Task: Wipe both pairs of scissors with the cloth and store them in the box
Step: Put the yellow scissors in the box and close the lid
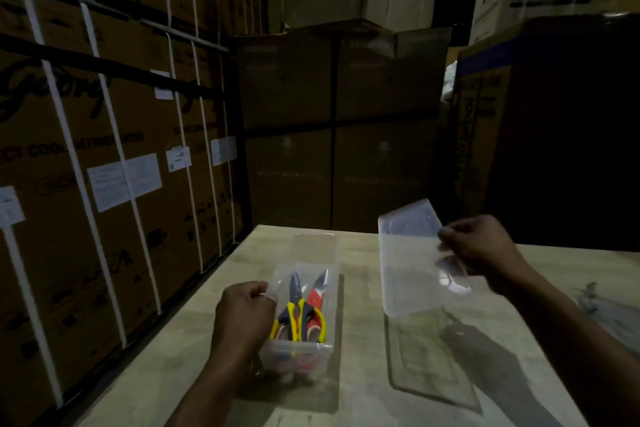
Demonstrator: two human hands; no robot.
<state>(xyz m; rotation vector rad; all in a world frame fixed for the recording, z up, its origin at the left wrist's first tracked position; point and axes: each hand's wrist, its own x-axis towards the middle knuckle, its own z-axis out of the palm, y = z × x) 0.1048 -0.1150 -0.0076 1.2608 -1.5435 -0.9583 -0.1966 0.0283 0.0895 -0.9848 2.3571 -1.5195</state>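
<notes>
Step in hand: both pairs look stored, so you seem to be at the closing step, with the lid off and raised.
Scissors: the yellow-and-navy-handled scissors (294, 308) and the red-handled scissors (317, 298) lie side by side inside the clear plastic rectangular box (332, 253), blades pointing away from you.
Left hand: your left hand (244, 308) has its fingers curled over the box's left wall, steadying it on the bench.
Right hand: your right hand (479, 248) pinches the clear plastic rectangular lid (405, 263) by its right edge, holding it in the air, tilted, to the right of the box and apart from it.
Next move: you will likely need to carry the lid left over the box, line up its long sides with the rim, and press it down while the left hand keeps the box from sliding.
Cloth: a pale crumpled shape (602, 308) lies at the far right edge; too dim to tell if it is the cloth.
Surface: a pale, wood-grained bench (363, 374).
Room: a dim storeroom, with strapped brown cardboard cartons (104, 149) stacked high close on the left and behind.
</notes>
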